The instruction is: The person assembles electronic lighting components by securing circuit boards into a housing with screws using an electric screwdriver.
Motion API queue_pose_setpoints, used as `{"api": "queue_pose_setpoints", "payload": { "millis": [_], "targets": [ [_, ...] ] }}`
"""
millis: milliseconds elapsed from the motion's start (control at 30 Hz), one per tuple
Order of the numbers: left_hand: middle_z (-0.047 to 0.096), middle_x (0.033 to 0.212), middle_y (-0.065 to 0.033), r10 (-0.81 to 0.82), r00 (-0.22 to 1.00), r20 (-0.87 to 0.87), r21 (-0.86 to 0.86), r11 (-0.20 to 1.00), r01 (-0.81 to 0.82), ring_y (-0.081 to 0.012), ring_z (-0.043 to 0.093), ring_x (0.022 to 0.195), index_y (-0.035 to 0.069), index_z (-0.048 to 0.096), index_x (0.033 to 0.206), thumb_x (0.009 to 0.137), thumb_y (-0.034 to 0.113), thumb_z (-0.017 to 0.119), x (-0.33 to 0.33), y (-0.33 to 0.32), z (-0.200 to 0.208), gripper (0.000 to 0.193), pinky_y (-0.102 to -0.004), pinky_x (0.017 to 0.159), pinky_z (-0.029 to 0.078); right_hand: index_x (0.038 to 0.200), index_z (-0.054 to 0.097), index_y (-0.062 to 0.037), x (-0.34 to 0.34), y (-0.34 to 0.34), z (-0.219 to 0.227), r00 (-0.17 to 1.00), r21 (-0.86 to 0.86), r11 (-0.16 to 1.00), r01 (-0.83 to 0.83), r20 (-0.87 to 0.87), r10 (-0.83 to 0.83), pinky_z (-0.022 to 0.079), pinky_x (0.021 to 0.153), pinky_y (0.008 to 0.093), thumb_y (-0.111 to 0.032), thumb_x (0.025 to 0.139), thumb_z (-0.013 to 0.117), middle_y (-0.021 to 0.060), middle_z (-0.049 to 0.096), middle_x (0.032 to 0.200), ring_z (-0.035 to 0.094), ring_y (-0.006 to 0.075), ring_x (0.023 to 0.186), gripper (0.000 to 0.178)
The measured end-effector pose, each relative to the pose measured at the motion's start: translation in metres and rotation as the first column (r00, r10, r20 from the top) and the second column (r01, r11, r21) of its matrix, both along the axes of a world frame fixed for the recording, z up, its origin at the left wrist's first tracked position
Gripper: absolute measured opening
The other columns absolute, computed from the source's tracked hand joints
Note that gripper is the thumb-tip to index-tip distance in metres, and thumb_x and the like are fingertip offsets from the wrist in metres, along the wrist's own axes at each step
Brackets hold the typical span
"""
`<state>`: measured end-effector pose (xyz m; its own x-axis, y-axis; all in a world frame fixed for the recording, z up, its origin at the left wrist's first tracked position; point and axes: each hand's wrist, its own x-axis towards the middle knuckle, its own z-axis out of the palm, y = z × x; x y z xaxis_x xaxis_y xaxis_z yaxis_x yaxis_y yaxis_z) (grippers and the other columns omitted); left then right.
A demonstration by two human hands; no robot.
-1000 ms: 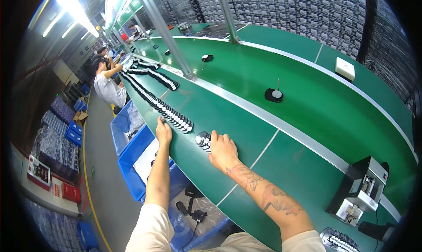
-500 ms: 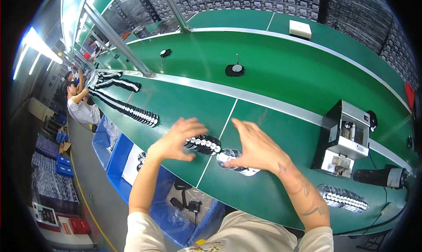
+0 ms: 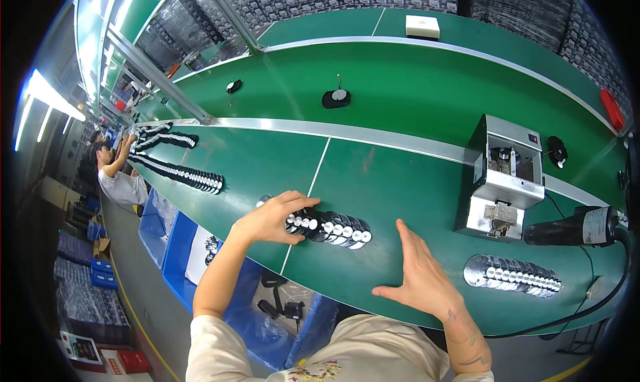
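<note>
Two bare hands work at a green table: the right hand lies flat, fingers spread, gripping nothing, just right of a short row of black-and-silver discs, whose left end the left hand grasps with curled fingers. Farther right lies another disc row; behind it stands a metal machine.

Colours on the workbench

Green table with silver dividing strips; row of black discs with white centres under the left hand; silver discs at right; grey metal machine; blue bins; cream sleeves; dark tattoo on right forearm.
</note>
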<state>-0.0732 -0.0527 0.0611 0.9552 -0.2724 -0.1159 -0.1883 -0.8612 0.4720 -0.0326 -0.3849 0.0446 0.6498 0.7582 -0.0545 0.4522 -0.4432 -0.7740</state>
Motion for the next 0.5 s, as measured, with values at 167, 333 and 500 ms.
{"api": "queue_pose_setpoints", "payload": {
  "millis": [167, 333, 500],
  "targets": [
    [0.059, 0.114, -0.0122, 0.001, 0.999, -0.043, -0.009, 1.0, -0.001, -0.0312, 0.058, 0.102, 0.01, 0.047, 0.137, 0.059, 0.011, 0.079, 0.003, -0.017, 0.0, 0.084, -0.0379, 0.09, 0.049, 0.144, 0.016, 0.0087, -0.011, -0.027, -0.003, 1.0, -0.031, 0.999, -0.027, -0.016, 0.027, 0.033, 0.11, 0.0434, -0.033, 0.071, 0.081, 0.0302, 0.033, 0.142, 0.036, 0.0409, 0.133, 0.105],
    [0.059, 0.115, -0.0132, 0.006, 1.0, -0.022, 0.152, 0.988, -0.003, -0.0323, 0.055, 0.106, 0.01, 0.038, 0.143, 0.058, 0.017, 0.082, -0.002, -0.033, 0.005, 0.096, -0.041, 0.096, 0.045, 0.142, 0.029, 0.0066, -0.032, -0.098, 0.014, 0.98, -0.022, 0.979, -0.201, 0.012, 0.201, 0.045, 0.1, 0.045, -0.034, 0.077, 0.078, 0.0325, 0.045, 0.133, 0.051, 0.0416, 0.121, 0.09],
    [0.061, 0.118, -0.0117, -0.225, 0.974, 0.027, 0.109, 0.969, 0.221, -0.0299, 0.055, 0.109, 0.008, 0.052, 0.132, 0.057, 0.019, 0.083, 0.027, -0.065, -0.003, 0.082, -0.0413, 0.097, 0.042, 0.085, 0.069, 0.0114, -0.044, -0.239, 0.05, 0.876, 0.733, 0.638, -0.238, -0.123, 0.467, 0.055, 0.067, 0.0422, -0.012, 0.068, 0.082, 0.0222, 0.069, 0.078, 0.069, 0.0268, 0.069, 0.032]
  ]
}}
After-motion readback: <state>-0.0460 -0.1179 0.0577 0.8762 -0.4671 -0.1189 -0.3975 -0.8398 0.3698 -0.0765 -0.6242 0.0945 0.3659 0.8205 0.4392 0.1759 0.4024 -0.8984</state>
